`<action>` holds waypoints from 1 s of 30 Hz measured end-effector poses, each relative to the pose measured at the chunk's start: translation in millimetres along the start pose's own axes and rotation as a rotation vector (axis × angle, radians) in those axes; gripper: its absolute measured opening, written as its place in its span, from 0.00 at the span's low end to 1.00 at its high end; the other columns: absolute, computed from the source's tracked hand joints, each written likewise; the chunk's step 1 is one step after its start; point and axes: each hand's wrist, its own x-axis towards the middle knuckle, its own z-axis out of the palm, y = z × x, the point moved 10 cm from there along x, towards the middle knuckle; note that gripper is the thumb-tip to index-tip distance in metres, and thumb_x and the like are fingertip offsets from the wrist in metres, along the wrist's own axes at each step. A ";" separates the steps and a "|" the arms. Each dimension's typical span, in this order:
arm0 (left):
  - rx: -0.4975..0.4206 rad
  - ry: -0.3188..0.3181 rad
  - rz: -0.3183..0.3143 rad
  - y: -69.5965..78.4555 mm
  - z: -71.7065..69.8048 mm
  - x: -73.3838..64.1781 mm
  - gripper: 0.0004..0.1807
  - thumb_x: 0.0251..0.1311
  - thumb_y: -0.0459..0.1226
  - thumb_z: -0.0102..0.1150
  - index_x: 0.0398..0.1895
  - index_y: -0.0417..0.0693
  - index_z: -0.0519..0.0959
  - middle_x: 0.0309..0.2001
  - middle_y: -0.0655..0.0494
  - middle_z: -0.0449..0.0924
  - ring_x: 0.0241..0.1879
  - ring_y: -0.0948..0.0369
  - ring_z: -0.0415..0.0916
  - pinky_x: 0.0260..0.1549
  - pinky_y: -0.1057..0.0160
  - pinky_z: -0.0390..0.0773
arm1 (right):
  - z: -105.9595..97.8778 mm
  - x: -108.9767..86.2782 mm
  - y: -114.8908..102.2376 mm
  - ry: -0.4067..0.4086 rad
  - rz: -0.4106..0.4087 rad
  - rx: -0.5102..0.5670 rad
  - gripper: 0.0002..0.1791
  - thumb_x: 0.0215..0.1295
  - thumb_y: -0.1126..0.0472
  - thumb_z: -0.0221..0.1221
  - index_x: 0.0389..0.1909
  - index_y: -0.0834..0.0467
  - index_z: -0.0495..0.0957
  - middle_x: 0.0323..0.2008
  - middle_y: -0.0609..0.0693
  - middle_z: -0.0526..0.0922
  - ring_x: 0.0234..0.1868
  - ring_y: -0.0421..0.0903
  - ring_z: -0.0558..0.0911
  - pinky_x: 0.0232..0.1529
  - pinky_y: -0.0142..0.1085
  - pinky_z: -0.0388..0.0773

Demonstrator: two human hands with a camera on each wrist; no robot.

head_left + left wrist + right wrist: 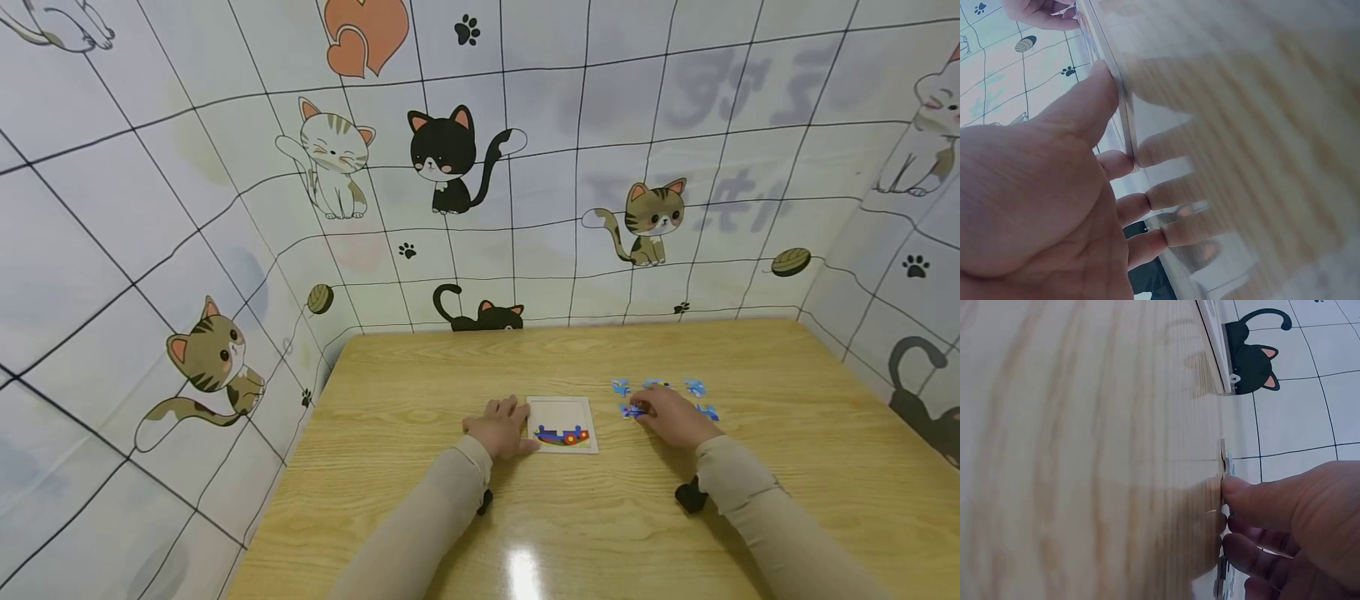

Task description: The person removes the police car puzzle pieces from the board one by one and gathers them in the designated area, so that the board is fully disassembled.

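Note:
A square puzzle tray (pixel 559 415) with a pale frame lies on the table; joined pieces (pixel 561 436) with a blue and red vehicle picture fill its lower part. My left hand (pixel 499 428) rests spread at the tray's left side, the thumb along its edge in the left wrist view. Right of the tray, my right hand (pixel 674 416) is low over a group of loose blue pieces. Its curled thumb and fingers pinch a puzzle piece (pixel 632 411) close to the tabletop. In the right wrist view the fingertips (pixel 1235 487) are at the piece's edge, seen side-on.
Other loose pieces lie around the right hand: one at the back left (pixel 620 387), one at the back right (pixel 695 387), one at the front right (pixel 707 412). The wooden table (pixel 420 367) meets a cat-patterned wall covering (pixel 540 250) at the back and sides.

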 end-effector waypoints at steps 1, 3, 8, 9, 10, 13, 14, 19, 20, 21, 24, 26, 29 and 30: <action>-0.003 -0.001 0.002 0.2 0.1 -0.3 0.41 0.67 0.65 0.50 0.80 0.66 0.56 0.80 0.60 0.49 0.76 0.54 0.50 0.46 0.38 0.75 | 0.0 -0.5 0.5 -0.002 0.000 0.002 0.15 0.68 0.71 0.62 0.54 0.69 0.80 0.45 0.59 0.81 0.48 0.59 0.81 0.49 0.53 0.79; -0.004 -0.001 0.004 0.3 0.1 -0.6 0.41 0.67 0.65 0.50 0.80 0.66 0.56 0.80 0.60 0.49 0.76 0.54 0.50 0.45 0.38 0.75 | -0.3 -1.1 1.0 -0.002 -0.004 0.009 0.15 0.68 0.70 0.62 0.54 0.69 0.80 0.45 0.59 0.81 0.47 0.57 0.81 0.47 0.52 0.79; 0.010 0.005 0.002 -0.8 0.3 1.0 0.41 0.67 0.65 0.50 0.80 0.67 0.56 0.80 0.60 0.49 0.76 0.54 0.50 0.45 0.38 0.75 | 0.1 -0.4 2.6 0.003 -0.010 0.014 0.15 0.68 0.70 0.62 0.55 0.68 0.80 0.45 0.58 0.81 0.46 0.56 0.81 0.46 0.51 0.80; 0.013 0.005 0.001 -1.1 0.5 1.5 0.41 0.67 0.65 0.49 0.80 0.67 0.55 0.80 0.60 0.49 0.76 0.55 0.50 0.45 0.38 0.75 | 0.7 0.0 3.1 0.002 -0.010 0.013 0.15 0.68 0.70 0.62 0.55 0.67 0.80 0.44 0.57 0.81 0.46 0.56 0.81 0.46 0.50 0.80; 0.014 0.004 0.000 -1.3 0.8 1.9 0.41 0.67 0.65 0.49 0.80 0.67 0.55 0.80 0.60 0.49 0.76 0.55 0.50 0.45 0.38 0.75 | 1.2 0.1 3.5 0.001 -0.009 0.013 0.16 0.68 0.70 0.62 0.55 0.67 0.80 0.44 0.57 0.81 0.46 0.55 0.81 0.46 0.50 0.80; 0.012 0.003 0.000 -1.7 1.6 2.6 0.41 0.68 0.65 0.50 0.80 0.67 0.56 0.80 0.60 0.49 0.76 0.54 0.50 0.46 0.38 0.75 | 1.6 0.1 3.2 -0.004 -0.006 0.007 0.16 0.69 0.70 0.62 0.56 0.68 0.79 0.44 0.57 0.80 0.45 0.55 0.80 0.45 0.49 0.80; 0.010 0.004 0.002 -1.7 1.8 2.7 0.41 0.68 0.65 0.50 0.80 0.67 0.56 0.80 0.60 0.49 0.76 0.54 0.50 0.46 0.37 0.74 | 0.7 -0.3 1.9 -0.002 -0.007 0.001 0.17 0.69 0.70 0.62 0.57 0.68 0.79 0.45 0.58 0.80 0.45 0.55 0.81 0.45 0.49 0.80; 0.014 0.012 0.010 -1.4 0.4 1.8 0.41 0.68 0.65 0.49 0.80 0.66 0.56 0.80 0.60 0.49 0.76 0.54 0.50 0.46 0.37 0.75 | -4.8 0.8 -15.5 0.030 -0.041 -0.014 0.18 0.70 0.70 0.61 0.59 0.70 0.77 0.46 0.59 0.79 0.44 0.55 0.82 0.43 0.47 0.81; 0.015 0.013 0.011 -1.6 0.2 1.6 0.41 0.68 0.65 0.49 0.80 0.66 0.56 0.80 0.60 0.49 0.76 0.54 0.50 0.45 0.37 0.75 | -4.3 2.0 -20.9 0.037 -0.051 -0.007 0.18 0.70 0.70 0.61 0.59 0.69 0.78 0.46 0.58 0.80 0.44 0.54 0.82 0.42 0.47 0.81; 0.016 0.014 0.011 -2.0 0.2 1.6 0.41 0.68 0.66 0.49 0.80 0.66 0.56 0.80 0.60 0.49 0.76 0.54 0.50 0.45 0.38 0.75 | -2.2 3.7 -26.3 0.034 -0.059 0.012 0.17 0.70 0.70 0.61 0.58 0.69 0.78 0.45 0.57 0.80 0.43 0.52 0.82 0.41 0.46 0.80; 0.012 0.016 0.012 -2.9 0.5 1.7 0.41 0.67 0.66 0.49 0.80 0.67 0.55 0.80 0.60 0.49 0.76 0.54 0.50 0.44 0.39 0.75 | 9.7 8.4 -42.8 0.013 -0.074 0.075 0.17 0.69 0.69 0.62 0.57 0.68 0.80 0.43 0.54 0.80 0.39 0.47 0.79 0.39 0.43 0.78; 0.004 0.016 0.013 -2.9 0.5 1.7 0.41 0.67 0.66 0.49 0.80 0.67 0.56 0.80 0.60 0.49 0.76 0.54 0.50 0.43 0.39 0.75 | 20.7 9.5 -53.4 -0.016 -0.085 0.131 0.17 0.69 0.67 0.64 0.56 0.68 0.80 0.43 0.53 0.81 0.38 0.44 0.77 0.39 0.42 0.78; -0.004 0.012 0.016 -2.0 0.5 1.1 0.41 0.67 0.65 0.49 0.80 0.67 0.56 0.80 0.59 0.49 0.76 0.54 0.50 0.45 0.38 0.75 | 33.4 9.6 -64.8 -0.040 -0.088 0.141 0.16 0.66 0.65 0.67 0.53 0.66 0.82 0.40 0.49 0.80 0.37 0.41 0.76 0.40 0.40 0.78; -0.006 0.010 0.015 -1.8 0.5 0.9 0.41 0.67 0.65 0.49 0.80 0.67 0.56 0.80 0.59 0.49 0.76 0.54 0.50 0.45 0.38 0.75 | 35.7 9.3 -67.8 -0.044 -0.087 0.142 0.16 0.65 0.64 0.68 0.52 0.66 0.82 0.39 0.49 0.79 0.36 0.42 0.75 0.39 0.40 0.78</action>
